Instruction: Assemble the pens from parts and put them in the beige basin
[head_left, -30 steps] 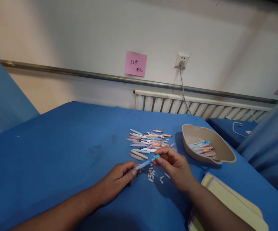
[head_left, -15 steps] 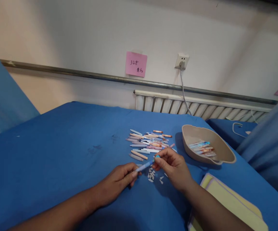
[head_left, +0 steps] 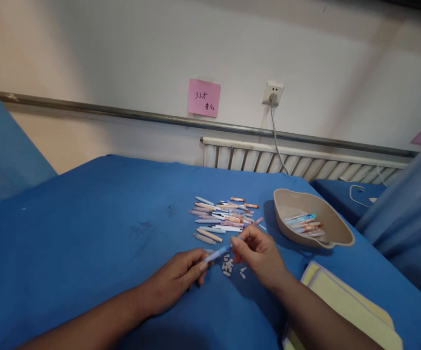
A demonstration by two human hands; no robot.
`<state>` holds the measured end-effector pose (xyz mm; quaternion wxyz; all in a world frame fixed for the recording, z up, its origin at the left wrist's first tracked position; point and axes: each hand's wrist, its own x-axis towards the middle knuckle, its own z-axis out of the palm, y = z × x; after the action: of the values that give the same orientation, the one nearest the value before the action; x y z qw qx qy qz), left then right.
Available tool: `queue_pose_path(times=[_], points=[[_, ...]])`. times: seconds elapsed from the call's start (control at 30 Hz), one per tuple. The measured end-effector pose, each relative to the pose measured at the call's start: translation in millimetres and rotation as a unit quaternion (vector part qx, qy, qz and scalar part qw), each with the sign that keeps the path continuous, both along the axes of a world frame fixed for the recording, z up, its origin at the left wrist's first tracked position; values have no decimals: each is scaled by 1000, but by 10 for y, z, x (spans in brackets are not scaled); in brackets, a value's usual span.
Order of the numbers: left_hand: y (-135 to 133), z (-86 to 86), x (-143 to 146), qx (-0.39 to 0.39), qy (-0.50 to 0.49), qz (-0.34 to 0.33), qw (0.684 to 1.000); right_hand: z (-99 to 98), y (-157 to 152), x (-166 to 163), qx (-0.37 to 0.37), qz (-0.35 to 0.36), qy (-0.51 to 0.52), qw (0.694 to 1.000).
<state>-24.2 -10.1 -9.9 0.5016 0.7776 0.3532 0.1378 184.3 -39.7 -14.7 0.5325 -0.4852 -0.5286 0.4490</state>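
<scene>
A light blue pen (head_left: 218, 253) is held between both hands just above the blue tablecloth (head_left: 86, 233). My left hand (head_left: 179, 277) pinches its near end. My right hand (head_left: 259, 255) closes its fingertips round the far end, which is mostly hidden by the fingers. Beyond the hands lies a loose pile of pens (head_left: 221, 216) in pastel colours. Several small white pieces (head_left: 228, 265) lie on the cloth right under the hands.
A beige bowl (head_left: 336, 238) holding several pens stands at the right. A yellow folded cloth (head_left: 345, 304) lies at the near right edge. Behind the table are a radiator (head_left: 298, 163), a wall socket with a cable, and a pink note (head_left: 204, 97).
My right hand has slid along the pen toward the left hand, covering the turquoise tip that showed earlier. The left hand has barely moved.
</scene>
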Motion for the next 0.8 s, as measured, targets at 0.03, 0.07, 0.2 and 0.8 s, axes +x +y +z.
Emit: queue_pose_path(times=[0.03, 0.07, 0.2, 0.8], points=[[2, -11, -1, -9, -3, 1, 1000, 0, 2, 6, 0, 6, 1, 1000], [4, -22, -2, -21, -8, 3, 1000, 0, 3, 13, 2, 14, 3, 1000], [11, -60, -2, -56, -37, 9, 998, -10, 7, 50, 9, 51, 21, 998], [71, 133, 152, -79, -106, 94, 987, -239, 361, 11, -42, -22, 93, 995]])
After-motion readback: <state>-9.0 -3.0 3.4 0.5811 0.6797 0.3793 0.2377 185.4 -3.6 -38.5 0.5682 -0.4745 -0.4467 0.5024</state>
